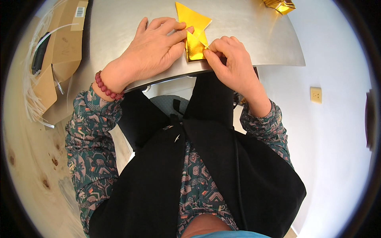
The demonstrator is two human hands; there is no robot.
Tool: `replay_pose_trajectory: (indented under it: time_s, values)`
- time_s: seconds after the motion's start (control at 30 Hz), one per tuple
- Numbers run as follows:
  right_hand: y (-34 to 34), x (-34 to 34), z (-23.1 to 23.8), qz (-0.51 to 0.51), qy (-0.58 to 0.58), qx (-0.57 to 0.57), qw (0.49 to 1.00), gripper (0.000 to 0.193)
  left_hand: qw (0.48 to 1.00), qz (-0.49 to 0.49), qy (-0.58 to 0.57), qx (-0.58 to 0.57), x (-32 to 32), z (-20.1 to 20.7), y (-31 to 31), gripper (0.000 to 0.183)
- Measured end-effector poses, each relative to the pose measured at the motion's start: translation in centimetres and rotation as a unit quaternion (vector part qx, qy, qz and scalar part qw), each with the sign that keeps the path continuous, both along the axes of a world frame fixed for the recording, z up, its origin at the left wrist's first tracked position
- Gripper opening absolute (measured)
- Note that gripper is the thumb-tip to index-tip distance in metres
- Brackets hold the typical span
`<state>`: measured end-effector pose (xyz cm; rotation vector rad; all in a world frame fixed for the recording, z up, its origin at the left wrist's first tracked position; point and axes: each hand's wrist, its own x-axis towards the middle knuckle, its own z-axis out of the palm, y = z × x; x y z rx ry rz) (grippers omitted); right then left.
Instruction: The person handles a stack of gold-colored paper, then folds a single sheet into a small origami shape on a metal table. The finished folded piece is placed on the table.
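Observation:
A sheet of shiny gold foil paper point(193, 16), partly folded, lies near the front edge of the metal table. Its upper part spreads out to a pointed corner, while the near part is doubled into a narrow shape with crossing flaps. My left hand point(152, 49) rests flat beside it with fingers stretched, the fingertips touching the paper's left side. On the other side, my right hand point(232, 61) pinches a small flap of the foil between thumb and forefinger. Some of the folds are hidden under my left fingertips.
The grey metal table point(254, 35) has a curved-looking front edge. At the upper right stands a stack of folded gold foil pieces point(281, 5). An open cardboard box point(65, 43) with clear plastic strips point(33, 101) is at the left. A wall outlet point(316, 95) is at the right.

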<state>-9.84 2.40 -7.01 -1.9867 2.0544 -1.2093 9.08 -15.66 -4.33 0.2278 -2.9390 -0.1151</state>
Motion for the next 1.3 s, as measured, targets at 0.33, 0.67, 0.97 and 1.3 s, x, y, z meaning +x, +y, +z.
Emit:
replay_pose_trajectory:
  time_s: [0.33,0.67,0.97,1.3]
  values:
    - [-0.9,-0.5,1.0,-0.016,0.03,0.093,0.995,0.03,0.999,0.009,0.028,0.016,-0.6,-0.4,0.2,0.048]
    - [-1.2,-0.2,1.4,-0.025,0.049,0.104,0.993,0.031,0.997,0.039,0.062,-0.022,-1.1,-1.2,0.7,0.047]
    - [-0.9,-0.3,1.2,-0.028,0.053,0.105,0.993,0.029,0.996,0.034,0.08,-0.022,-1.3,-1.2,1.1,0.049]
    - [5.1,3.9,-0.4,-0.03,0.052,-0.123,0.991,0.037,0.996,0.013,0.084,0.003,-1.3,-0.7,1.4,0.045]
